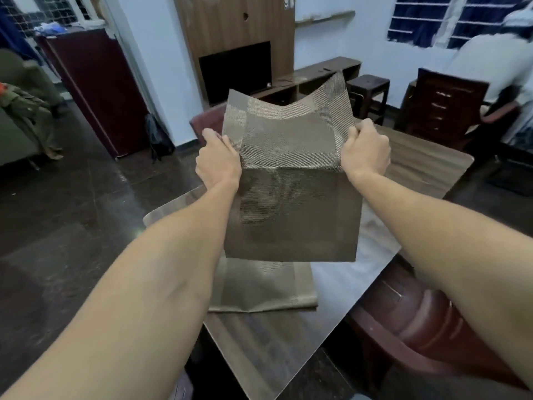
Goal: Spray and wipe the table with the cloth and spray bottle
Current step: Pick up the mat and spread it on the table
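Forearms [144, 284] are stretched over the worktop [259, 342]; a woven mat [291, 197] is held aloft, side edges clasped in the grip of left hand [219, 166] and right hand [364, 153].

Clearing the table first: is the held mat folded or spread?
The mat is spread open, bent across its middle: left hand and right hand grip its sides, above the table.
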